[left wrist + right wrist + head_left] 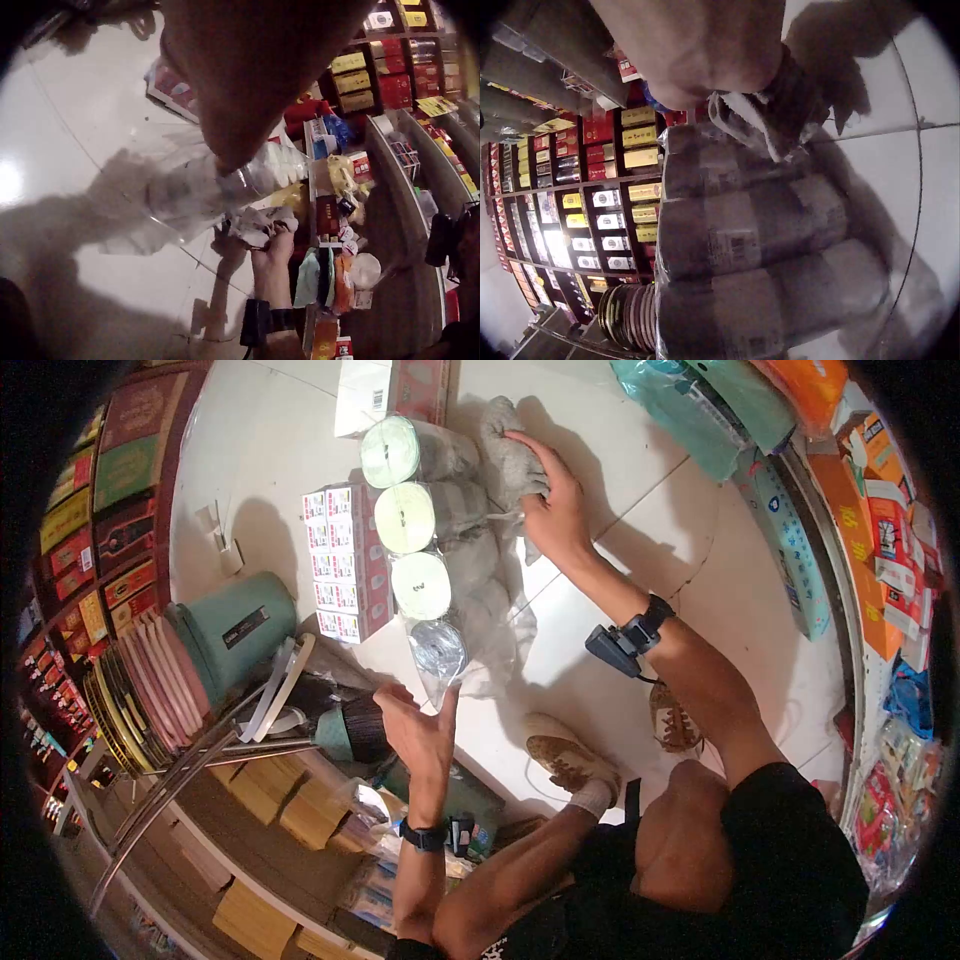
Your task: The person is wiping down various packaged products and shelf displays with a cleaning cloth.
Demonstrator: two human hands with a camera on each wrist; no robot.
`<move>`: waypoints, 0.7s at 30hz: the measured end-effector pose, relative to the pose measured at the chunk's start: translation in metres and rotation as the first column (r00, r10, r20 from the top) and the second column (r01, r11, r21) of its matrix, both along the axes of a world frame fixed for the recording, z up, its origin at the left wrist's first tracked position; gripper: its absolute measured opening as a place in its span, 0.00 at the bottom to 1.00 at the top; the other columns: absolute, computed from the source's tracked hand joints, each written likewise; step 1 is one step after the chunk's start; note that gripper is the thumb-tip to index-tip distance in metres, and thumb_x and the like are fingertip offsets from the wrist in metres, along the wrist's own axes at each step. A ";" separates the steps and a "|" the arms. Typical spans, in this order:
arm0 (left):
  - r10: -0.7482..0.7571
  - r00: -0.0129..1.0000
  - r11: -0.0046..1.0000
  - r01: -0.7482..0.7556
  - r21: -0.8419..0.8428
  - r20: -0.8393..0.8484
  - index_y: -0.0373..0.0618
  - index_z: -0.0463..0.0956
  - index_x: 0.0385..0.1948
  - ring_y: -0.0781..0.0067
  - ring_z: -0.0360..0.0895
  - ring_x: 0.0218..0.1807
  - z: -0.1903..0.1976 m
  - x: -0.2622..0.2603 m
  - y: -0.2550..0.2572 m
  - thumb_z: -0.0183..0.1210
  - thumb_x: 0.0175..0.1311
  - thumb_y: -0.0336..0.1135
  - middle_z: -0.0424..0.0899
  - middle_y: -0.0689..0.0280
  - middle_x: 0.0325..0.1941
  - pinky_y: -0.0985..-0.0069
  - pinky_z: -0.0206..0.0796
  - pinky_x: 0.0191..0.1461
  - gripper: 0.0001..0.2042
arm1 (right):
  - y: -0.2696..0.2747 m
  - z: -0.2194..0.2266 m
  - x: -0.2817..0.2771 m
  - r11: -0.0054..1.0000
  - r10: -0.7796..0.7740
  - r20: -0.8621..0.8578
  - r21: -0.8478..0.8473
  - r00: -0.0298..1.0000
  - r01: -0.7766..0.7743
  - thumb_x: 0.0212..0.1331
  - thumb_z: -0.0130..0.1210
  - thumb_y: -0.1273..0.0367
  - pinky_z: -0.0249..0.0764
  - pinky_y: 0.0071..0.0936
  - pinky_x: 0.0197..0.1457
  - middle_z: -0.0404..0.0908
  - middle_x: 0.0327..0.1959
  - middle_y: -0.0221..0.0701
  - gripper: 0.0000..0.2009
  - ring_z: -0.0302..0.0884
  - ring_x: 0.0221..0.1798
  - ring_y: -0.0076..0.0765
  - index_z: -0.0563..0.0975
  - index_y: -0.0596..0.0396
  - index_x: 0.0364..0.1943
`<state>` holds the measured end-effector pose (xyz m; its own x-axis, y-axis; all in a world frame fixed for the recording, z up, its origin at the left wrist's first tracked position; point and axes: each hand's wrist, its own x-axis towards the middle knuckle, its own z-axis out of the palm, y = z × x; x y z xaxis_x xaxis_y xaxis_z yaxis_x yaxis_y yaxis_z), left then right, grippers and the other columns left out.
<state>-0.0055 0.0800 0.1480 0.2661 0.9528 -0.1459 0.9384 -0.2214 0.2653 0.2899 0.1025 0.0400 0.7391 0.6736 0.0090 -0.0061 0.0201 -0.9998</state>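
In the head view, my right hand (pixel 557 510) grips a crumpled grey cloth (pixel 508 455) beside a stack of plastic-wrapped rolls (pixel 405 518). The roll ends are pale green and yellowish, with a grey one (pixel 438 648) nearest me. My left hand (pixel 418 735) is at the near end of this stack, its thumb straight and close to the clear wrapping. From the right wrist, the cloth (pixel 754 124) hangs under the palm, over the side of the wrapped rolls (pixel 735 240). My forearm hides most of the left fingers in the left wrist view.
Small printed boxes (pixel 338 565) stand left of the rolls on the white tiled floor (pixel 640 500). A green bin (pixel 245 625) and stacked round rims are further left. Shelves (pixel 270 860) hold goods at the lower left; packaged goods (pixel 885 540) line the right.
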 end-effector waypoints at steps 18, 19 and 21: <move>0.297 0.771 0.808 0.110 -0.578 0.563 0.34 0.73 0.59 0.66 0.79 0.52 -0.105 -0.060 -0.114 0.70 0.60 0.33 0.81 0.59 0.55 0.69 0.72 0.59 0.26 | -0.013 -0.001 0.008 0.999 -0.010 0.069 0.053 0.998 0.007 0.49 0.44 0.85 0.70 0.28 0.64 0.82 0.56 0.41 0.31 0.79 0.59 0.38 0.76 0.52 0.61; 0.307 0.768 0.810 0.099 -0.578 0.562 0.34 0.73 0.59 0.66 0.79 0.52 -0.103 -0.056 -0.120 0.70 0.60 0.33 0.81 0.59 0.55 0.69 0.72 0.59 0.26 | -0.015 0.004 0.003 0.999 0.010 0.072 0.043 0.997 -0.013 0.49 0.44 0.85 0.70 0.28 0.64 0.82 0.56 0.41 0.31 0.79 0.59 0.38 0.76 0.52 0.61; 0.484 0.606 0.773 0.042 -0.633 0.631 0.34 0.73 0.60 0.69 0.79 0.52 -0.106 -0.045 -0.125 0.68 0.62 0.32 0.80 0.61 0.53 0.71 0.72 0.58 0.25 | -0.017 0.010 -0.003 0.999 0.029 0.084 0.037 0.996 -0.033 0.50 0.44 0.85 0.70 0.27 0.63 0.82 0.56 0.41 0.31 0.79 0.59 0.37 0.76 0.52 0.61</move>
<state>-0.0506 -0.0454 0.0424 0.3169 0.8056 -0.5006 0.3483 0.3920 0.8515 0.2867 0.0859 0.0496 0.7135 0.6940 0.0963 0.0764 0.0595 -0.9953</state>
